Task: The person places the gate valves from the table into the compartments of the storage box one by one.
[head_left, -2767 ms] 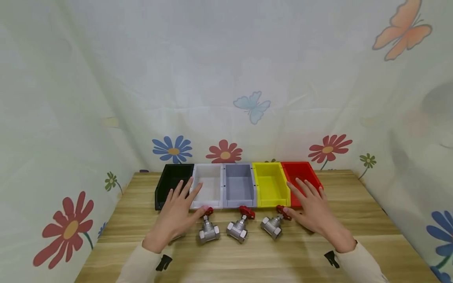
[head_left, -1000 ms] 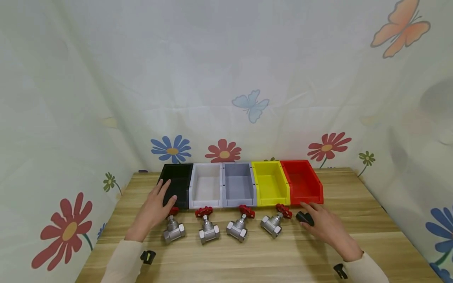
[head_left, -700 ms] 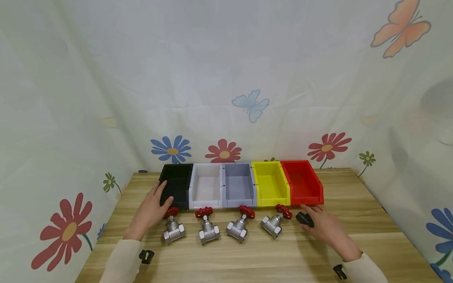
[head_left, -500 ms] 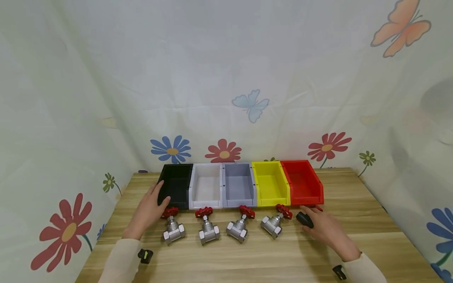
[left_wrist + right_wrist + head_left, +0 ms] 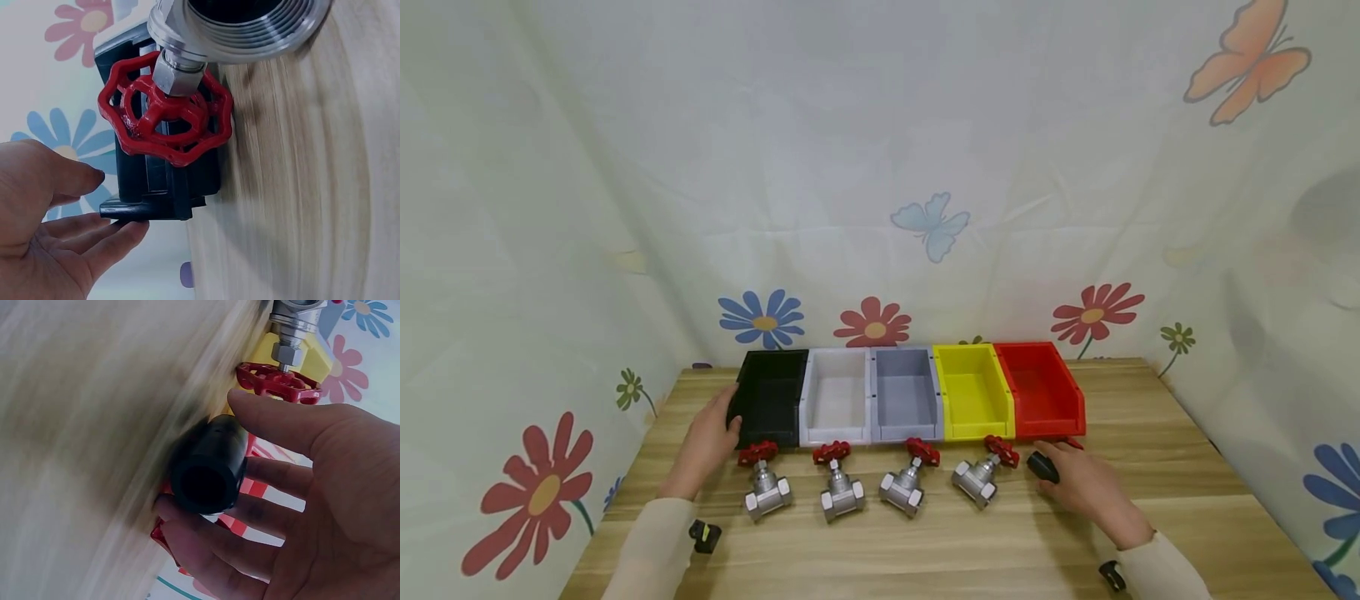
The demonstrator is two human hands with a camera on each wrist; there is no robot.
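My left hand (image 5: 703,442) is at the left side of the black bin (image 5: 775,400). In the left wrist view its extended fingers (image 5: 119,244) lie against the bin's outer wall, and the thumb stands apart from them. In front of this bin lies a steel valve (image 5: 767,492) with a red handwheel (image 5: 165,112). My right hand (image 5: 1086,483), in front of the red bin (image 5: 1045,400), holds a black hollow cylinder (image 5: 206,472) between thumb and curled fingers. Red handwheel parts (image 5: 1065,443) show beyond these fingers; the rest is hidden by the hand.
White (image 5: 838,392), grey (image 5: 908,392) and yellow (image 5: 976,392) bins stand side by side between the black and red ones. Three more steel valves (image 5: 842,496) with red handwheels lie in front of them. A flowered curtain (image 5: 880,250) closes off the table's back.
Both hands have spread outward and lowered from above the bins. The left has slid left to the black bin's side; the right has come down around the black cylinder.
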